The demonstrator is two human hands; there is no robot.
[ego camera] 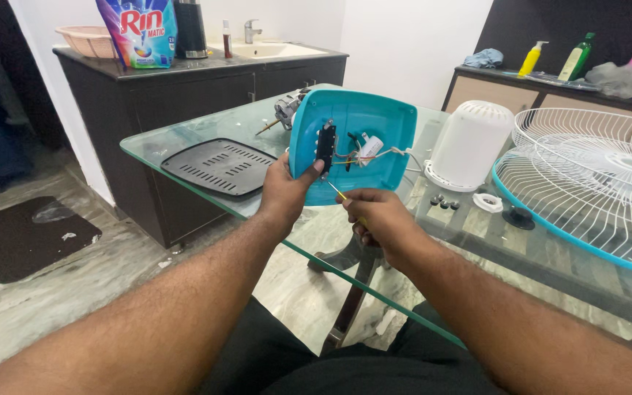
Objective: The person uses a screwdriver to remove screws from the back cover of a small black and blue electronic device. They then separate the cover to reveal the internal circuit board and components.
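My left hand point(284, 192) grips the lower left edge of a turquoise plastic fan base cover point(383, 121), held upright above the glass table, its hollow inside facing me. A black switch block point(325, 145), coloured wires and a small white part point(371, 146) sit inside it. My thumb rests beside the switch block. My right hand point(378, 219) holds a thin yellow-handled screwdriver point(339, 193), whose tip points up toward the bottom of the switch block.
On the glass table point(184, 135) lie a black vented plate point(219, 167), a white motor housing point(471, 143), small black knobs point(444, 202), a white ring point(488, 202), a fan motor point(287, 110) and a white wire fan guard with turquoise rim point(594, 183). Dark cabinets stand behind.
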